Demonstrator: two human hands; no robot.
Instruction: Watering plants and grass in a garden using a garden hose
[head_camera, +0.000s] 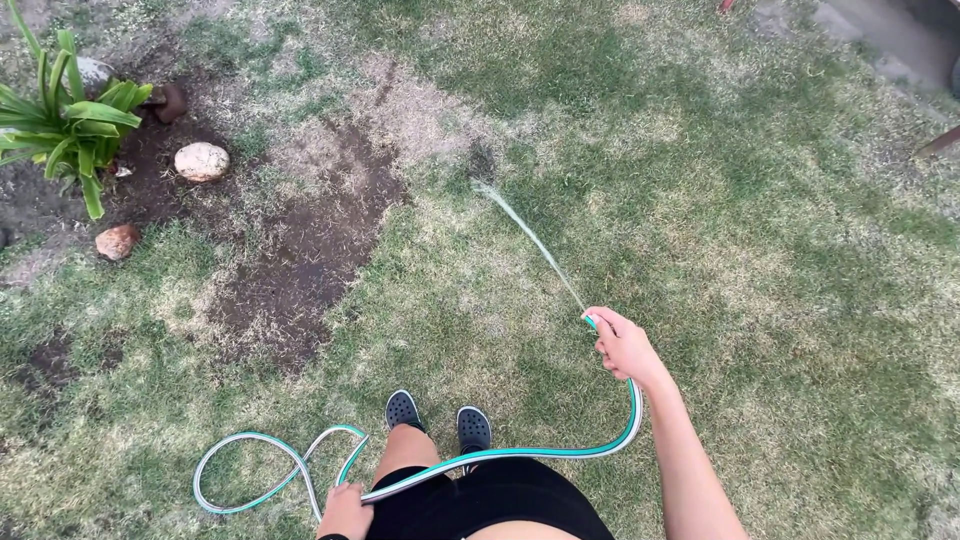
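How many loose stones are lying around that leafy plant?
3 clearly: a pale round stone right of the plant, a reddish stone below it, a brown one at the leaf tips. Leaves may hide more.

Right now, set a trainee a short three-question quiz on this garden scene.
1. True or false: the right hand holds the end of the hose, and a jet of water leaves it toward the grass.
2. Multiple choice: what lies nearest the leafy green plant? A) a bucket B) pale and reddish stones C) a rake
3. Fill in: the left hand grips the hose near a ____ of it that lies on the lawn.

Key: 1 true; 2 B; 3 loop
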